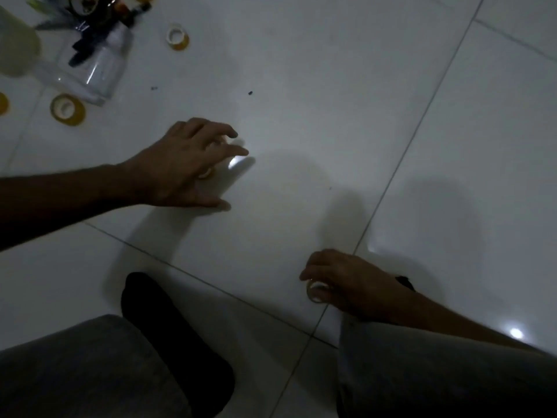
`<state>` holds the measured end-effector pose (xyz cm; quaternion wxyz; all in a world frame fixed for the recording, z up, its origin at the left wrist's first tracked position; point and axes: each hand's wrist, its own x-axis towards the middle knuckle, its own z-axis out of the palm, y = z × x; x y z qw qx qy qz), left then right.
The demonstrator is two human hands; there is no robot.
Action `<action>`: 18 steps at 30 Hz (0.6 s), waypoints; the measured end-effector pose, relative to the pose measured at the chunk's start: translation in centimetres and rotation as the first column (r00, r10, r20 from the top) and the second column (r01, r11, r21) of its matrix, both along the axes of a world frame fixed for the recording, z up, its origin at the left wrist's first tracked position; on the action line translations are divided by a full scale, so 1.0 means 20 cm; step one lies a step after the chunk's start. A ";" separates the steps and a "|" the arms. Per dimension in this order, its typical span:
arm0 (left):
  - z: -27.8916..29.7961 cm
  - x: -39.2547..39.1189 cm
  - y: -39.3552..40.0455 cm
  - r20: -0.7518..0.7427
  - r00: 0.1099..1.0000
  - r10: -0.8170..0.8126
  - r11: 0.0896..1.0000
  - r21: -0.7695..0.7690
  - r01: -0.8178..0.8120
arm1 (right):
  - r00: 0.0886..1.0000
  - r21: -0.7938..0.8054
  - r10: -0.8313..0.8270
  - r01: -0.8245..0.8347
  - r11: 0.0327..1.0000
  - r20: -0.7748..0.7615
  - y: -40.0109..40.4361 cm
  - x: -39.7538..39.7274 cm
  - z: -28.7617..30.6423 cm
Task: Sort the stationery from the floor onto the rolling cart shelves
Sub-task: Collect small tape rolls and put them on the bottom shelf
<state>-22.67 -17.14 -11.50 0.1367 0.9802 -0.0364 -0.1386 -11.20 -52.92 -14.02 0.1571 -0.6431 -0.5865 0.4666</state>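
My left hand (187, 164) reaches over the white tiled floor with fingers spread and curled around a small tape roll (207, 174) that is mostly hidden under the palm. My right hand (346, 282) rests low near my knee, closed on another small tape roll (316, 291). Two yellow tape rolls lie on the floor at the upper left, one (67, 109) near a clear container and one (177, 37) farther back. The cart is not in view.
A clear plastic container (96, 67) lies on its side at the upper left with dark pens spilling from it. A pale rounded object (15, 43) sits at the left edge. My knees and a dark sock (168, 327) fill the bottom of the view.
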 end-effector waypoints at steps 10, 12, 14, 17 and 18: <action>-0.04 -0.08 -0.02 -0.087 0.969 0.231 0.947 -0.207 -0.244 | 0.958 0.165 -0.285 0.283 0.945 -0.009 -0.04 0.10 0.01; -0.06 -0.08 -0.02 -0.086 0.960 0.267 0.930 -0.238 -0.280 | 0.942 0.207 -0.333 0.335 0.919 -0.042 -0.01 0.11 0.01; -0.06 -0.08 -0.03 -0.087 0.952 0.293 0.918 -0.254 -0.305 | 0.922 0.242 -0.379 0.385 0.891 -0.076 0.02 0.13 0.00; -0.05 -0.07 -0.05 -0.085 0.935 0.345 0.898 -0.261 -0.355 | 0.887 0.269 -0.455 0.459 0.846 -0.081 0.09 0.17 -0.01; -0.05 -0.07 -0.06 -0.095 0.923 0.372 0.886 -0.262 -0.383 | 0.877 0.279 -0.473 0.477 0.834 -0.084 0.12 0.18 -0.02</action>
